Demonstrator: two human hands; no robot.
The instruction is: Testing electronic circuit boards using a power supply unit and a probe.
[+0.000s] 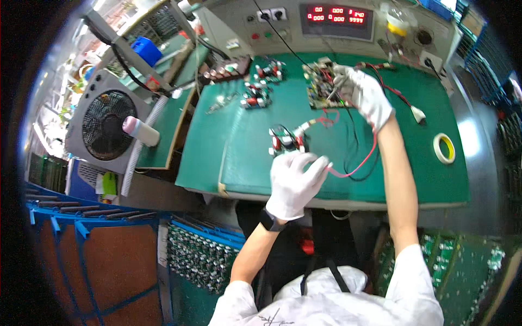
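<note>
My left hand [296, 182], in a white glove, has its fingers curled at the near edge of a small circuit board [287, 141] with red and black parts. A red wire [356, 169] runs up to its thumb; whether the thumb grips it is hidden. Farther back, my right hand [365, 92], also gloved, is closed on a thin grey pen-like tool [334, 91], pointing down onto a larger, crowded circuit board [319, 98]. Between the two boards runs a short red lead with a pale connector [300, 129]. A black cable [353, 136] hangs below my right hand.
The boards lie on a green mat [244, 168]. Two more small boards [255, 96] and a dark parts block [228, 70] are at back left. A tape roll [444, 148] and white plug [417, 114] lie right. A fan [106, 125] and bottle [141, 132] stand left; a red-digit display [337, 23] faces me.
</note>
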